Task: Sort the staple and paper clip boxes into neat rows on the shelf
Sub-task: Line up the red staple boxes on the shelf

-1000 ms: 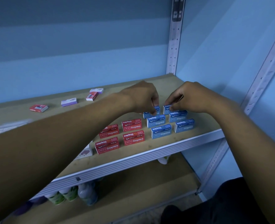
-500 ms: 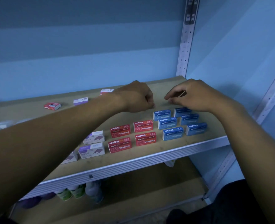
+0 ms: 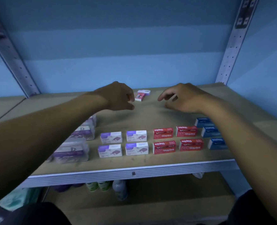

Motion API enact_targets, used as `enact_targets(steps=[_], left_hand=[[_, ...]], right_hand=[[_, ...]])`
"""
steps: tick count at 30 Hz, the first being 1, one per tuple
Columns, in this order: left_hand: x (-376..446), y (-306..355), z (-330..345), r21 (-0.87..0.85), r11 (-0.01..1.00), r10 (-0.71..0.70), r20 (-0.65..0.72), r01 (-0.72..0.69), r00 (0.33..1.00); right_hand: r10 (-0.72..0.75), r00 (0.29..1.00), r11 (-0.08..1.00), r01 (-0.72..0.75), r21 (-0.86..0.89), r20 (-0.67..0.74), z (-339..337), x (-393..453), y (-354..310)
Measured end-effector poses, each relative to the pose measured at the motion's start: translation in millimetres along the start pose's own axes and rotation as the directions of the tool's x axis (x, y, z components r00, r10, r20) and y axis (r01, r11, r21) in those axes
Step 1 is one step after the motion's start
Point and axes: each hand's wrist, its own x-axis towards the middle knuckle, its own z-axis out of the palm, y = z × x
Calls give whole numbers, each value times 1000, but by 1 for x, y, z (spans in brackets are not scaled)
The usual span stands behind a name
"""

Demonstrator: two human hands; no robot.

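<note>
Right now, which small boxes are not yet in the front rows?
The red-and-white box and the purple-and-white box behind it, at the shelf's back beside the left hand; all others sit in front rows.

staple boxes (image 3: 150,141) in two rows near shelf (image 3: 134,168) front; perhaps two boxes (image 3: 141,95) behind.

Lighting: dim, cool blue cast throughout. Shadows: soft, on the shelf (image 3: 150,159) beneath both forearms. Sharpness: motion blur across the frame, box print barely legible. Distortion: wide-angle, shelf uprights (image 3: 232,46) splayed outward at edges.
</note>
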Motion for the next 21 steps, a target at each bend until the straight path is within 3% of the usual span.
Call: enact_targets(steps=[6,12,21], left_hand=[[-3,-57,-9,16,987,-160,31,160,987],[4,-92,-2,14,961,-275,50,275,960],[14,-116,11,48,951,-309,95,305,946]], right_hand=[[-89,990,983,105,-152,111,22,49,-26],[-84,978,940,141,-311,191,31,93,-42],[-24,965,891,140,-432,262,39,127,-50]])
